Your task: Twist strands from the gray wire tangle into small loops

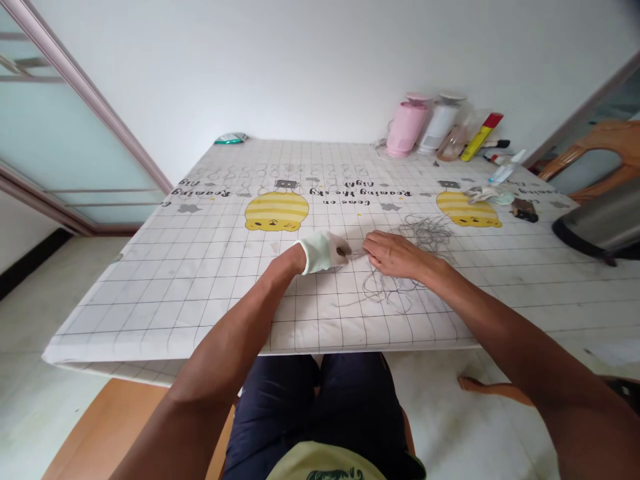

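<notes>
My left hand (pixel 327 251), in a white work glove, is closed with its fingertips pinched on a thin grey string (pixel 356 254). Bare and close on its right, my right hand (pixel 393 254) is closed on the same string, and a short length runs between the two hands just above the tabletop. A loose tangle of grey string (pixel 427 231) lies behind and beside my right wrist. More loops of it (pixel 387 288) spread under that hand towards the front edge. The exact finger grip is partly hidden on both hands.
A checked tablecloth (pixel 220 280) covers the table. At the back right stand a pink cylinder device (pixel 406 129), a white one (pixel 439 125), a bottle (pixel 453 141) and a yellow box (pixel 481 138). A metal pot-like vessel (pixel 607 223) is at far right; a green packet (pixel 231 139) lies back left.
</notes>
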`<act>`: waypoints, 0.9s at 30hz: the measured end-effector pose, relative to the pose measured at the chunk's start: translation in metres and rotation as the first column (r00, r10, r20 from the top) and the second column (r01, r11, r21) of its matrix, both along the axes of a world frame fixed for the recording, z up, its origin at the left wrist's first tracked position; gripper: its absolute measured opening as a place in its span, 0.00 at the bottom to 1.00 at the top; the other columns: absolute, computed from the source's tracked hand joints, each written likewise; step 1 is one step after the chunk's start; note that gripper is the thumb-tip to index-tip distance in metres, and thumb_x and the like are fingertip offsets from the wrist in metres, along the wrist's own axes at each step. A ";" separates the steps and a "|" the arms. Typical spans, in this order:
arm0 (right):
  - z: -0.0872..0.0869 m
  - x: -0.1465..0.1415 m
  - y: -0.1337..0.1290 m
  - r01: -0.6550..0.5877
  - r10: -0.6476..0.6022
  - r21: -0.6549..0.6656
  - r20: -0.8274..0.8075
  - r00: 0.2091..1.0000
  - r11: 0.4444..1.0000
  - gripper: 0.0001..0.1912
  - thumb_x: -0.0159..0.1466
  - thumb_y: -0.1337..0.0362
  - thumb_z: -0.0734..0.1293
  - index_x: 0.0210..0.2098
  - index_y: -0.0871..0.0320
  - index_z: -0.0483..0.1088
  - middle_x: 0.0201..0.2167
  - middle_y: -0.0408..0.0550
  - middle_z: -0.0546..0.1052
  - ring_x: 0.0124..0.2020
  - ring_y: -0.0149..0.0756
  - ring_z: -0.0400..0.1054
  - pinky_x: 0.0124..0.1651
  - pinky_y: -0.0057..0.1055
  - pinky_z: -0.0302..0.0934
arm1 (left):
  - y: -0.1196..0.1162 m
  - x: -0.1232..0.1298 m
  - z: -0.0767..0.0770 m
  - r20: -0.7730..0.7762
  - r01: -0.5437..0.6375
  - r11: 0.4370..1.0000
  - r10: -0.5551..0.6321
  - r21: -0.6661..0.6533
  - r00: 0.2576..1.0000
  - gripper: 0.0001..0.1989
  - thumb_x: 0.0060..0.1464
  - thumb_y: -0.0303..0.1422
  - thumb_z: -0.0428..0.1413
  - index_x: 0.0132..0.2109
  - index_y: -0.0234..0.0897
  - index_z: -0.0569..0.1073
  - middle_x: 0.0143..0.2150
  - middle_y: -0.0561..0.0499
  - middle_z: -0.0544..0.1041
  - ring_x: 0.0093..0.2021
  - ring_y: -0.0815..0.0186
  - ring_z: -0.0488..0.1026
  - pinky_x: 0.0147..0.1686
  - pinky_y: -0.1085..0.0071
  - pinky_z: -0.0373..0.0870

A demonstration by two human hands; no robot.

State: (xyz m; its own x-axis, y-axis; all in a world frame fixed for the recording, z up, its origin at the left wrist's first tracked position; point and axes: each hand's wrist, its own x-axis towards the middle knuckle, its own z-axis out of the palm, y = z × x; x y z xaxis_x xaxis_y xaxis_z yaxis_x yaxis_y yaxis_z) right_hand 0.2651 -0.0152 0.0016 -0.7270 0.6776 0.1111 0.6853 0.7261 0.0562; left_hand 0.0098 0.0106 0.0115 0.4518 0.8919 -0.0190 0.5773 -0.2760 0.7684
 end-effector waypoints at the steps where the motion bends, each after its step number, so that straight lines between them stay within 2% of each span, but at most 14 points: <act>1: 0.000 0.000 0.000 -0.002 0.002 0.006 0.001 1.000 1.000 0.07 0.69 0.73 0.61 0.37 0.56 0.66 0.38 0.52 0.72 0.39 0.43 0.65 0.37 0.37 0.53 | 0.001 -0.002 0.002 -0.034 0.046 0.999 -0.046 0.001 0.998 0.07 0.44 0.32 0.66 0.33 0.45 0.86 0.28 0.54 0.81 0.31 0.63 0.76 0.32 0.71 0.67; 3: 0.001 -0.001 -0.001 -0.005 0.005 0.016 0.000 1.000 1.000 0.08 0.69 0.74 0.61 0.37 0.55 0.65 0.38 0.52 0.72 0.39 0.43 0.64 0.38 0.37 0.53 | 0.004 -0.007 0.005 -0.090 0.133 0.990 -0.138 -0.055 0.986 0.10 0.46 0.31 0.64 0.37 0.45 0.87 0.30 0.54 0.82 0.31 0.63 0.77 0.32 0.72 0.69; 7: 0.001 -0.001 -0.002 -0.018 0.018 0.044 -0.016 1.000 0.999 0.08 0.69 0.75 0.60 0.37 0.56 0.66 0.38 0.52 0.72 0.39 0.43 0.65 0.38 0.37 0.53 | 0.008 -0.011 0.008 0.076 0.041 0.975 -0.025 -0.217 0.997 0.11 0.53 0.30 0.62 0.41 0.38 0.87 0.30 0.49 0.82 0.28 0.65 0.77 0.30 0.70 0.73; 9: -0.001 0.001 -0.001 -0.028 0.029 0.056 -0.028 0.999 0.998 0.09 0.68 0.76 0.60 0.37 0.56 0.67 0.38 0.52 0.72 0.38 0.42 0.64 0.37 0.36 0.53 | 0.008 -0.011 0.010 0.147 0.011 0.972 0.024 -0.234 0.989 0.10 0.56 0.29 0.61 0.41 0.36 0.86 0.30 0.48 0.82 0.27 0.66 0.76 0.29 0.71 0.73; 15: -0.003 0.003 -0.001 -0.045 0.055 0.099 -0.101 0.993 0.994 0.09 0.71 0.74 0.60 0.36 0.57 0.68 0.37 0.53 0.73 0.39 0.43 0.65 0.40 0.37 0.56 | 0.006 -0.010 0.020 0.266 0.003 0.961 0.074 -0.275 0.961 0.08 0.59 0.27 0.60 0.42 0.32 0.85 0.34 0.46 0.83 0.28 0.68 0.77 0.27 0.72 0.71; 19: 0.000 0.000 -0.004 0.049 -0.015 0.144 -0.230 0.973 0.988 0.12 0.73 0.72 0.59 0.37 0.57 0.70 0.37 0.54 0.75 0.41 0.44 0.67 0.42 0.39 0.59 | 0.009 -0.009 0.020 0.377 -0.043 0.944 0.172 -0.326 0.910 0.07 0.60 0.26 0.60 0.42 0.31 0.84 0.34 0.45 0.83 0.28 0.69 0.76 0.29 0.71 0.71; 22: 0.003 -0.002 -0.006 0.144 -0.084 0.144 -0.356 0.931 0.979 0.11 0.74 0.69 0.59 0.38 0.57 0.72 0.38 0.54 0.76 0.40 0.45 0.69 0.41 0.39 0.61 | 0.012 -0.010 0.017 0.487 -0.036 0.925 0.231 -0.378 0.842 0.06 0.60 0.27 0.61 0.42 0.30 0.83 0.35 0.44 0.83 0.28 0.68 0.76 0.29 0.70 0.71; 24: 0.007 -0.004 -0.006 0.206 -0.151 0.069 -0.469 0.870 0.976 0.10 0.73 0.68 0.61 0.37 0.57 0.73 0.36 0.52 0.77 0.39 0.44 0.70 0.41 0.39 0.62 | 0.013 -0.011 0.017 0.567 0.004 0.913 0.251 -0.409 0.784 0.06 0.61 0.28 0.62 0.42 0.30 0.82 0.35 0.43 0.82 0.29 0.68 0.76 0.30 0.69 0.71; 25: 0.010 -0.006 -0.005 0.229 -0.200 -0.013 -0.533 0.822 0.973 0.09 0.73 0.66 0.62 0.37 0.56 0.74 0.35 0.51 0.78 0.37 0.42 0.71 0.40 0.38 0.62 | 0.013 -0.011 0.017 0.604 0.029 0.907 0.256 -0.420 0.755 0.06 0.61 0.29 0.63 0.43 0.29 0.82 0.36 0.43 0.82 0.29 0.67 0.77 0.30 0.69 0.71; 27: 0.017 -0.013 -0.005 0.218 -0.333 -0.255 -0.633 0.699 0.942 0.09 0.73 0.61 0.65 0.37 0.56 0.75 0.34 0.49 0.80 0.33 0.40 0.72 0.37 0.37 0.65 | 0.012 -0.011 0.018 0.668 0.083 0.899 0.255 -0.430 0.700 0.08 0.60 0.30 0.64 0.44 0.28 0.81 0.37 0.42 0.82 0.31 0.67 0.77 0.32 0.69 0.71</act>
State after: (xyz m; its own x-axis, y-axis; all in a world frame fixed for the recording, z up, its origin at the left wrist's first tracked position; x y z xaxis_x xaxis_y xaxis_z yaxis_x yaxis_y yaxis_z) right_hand 0.2525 -0.0200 0.0187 -0.2850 0.8847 0.3690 0.6754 0.4585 -0.5776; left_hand -0.0013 0.0224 0.0294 0.4040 0.9099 -0.0939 -0.1644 0.1732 0.9711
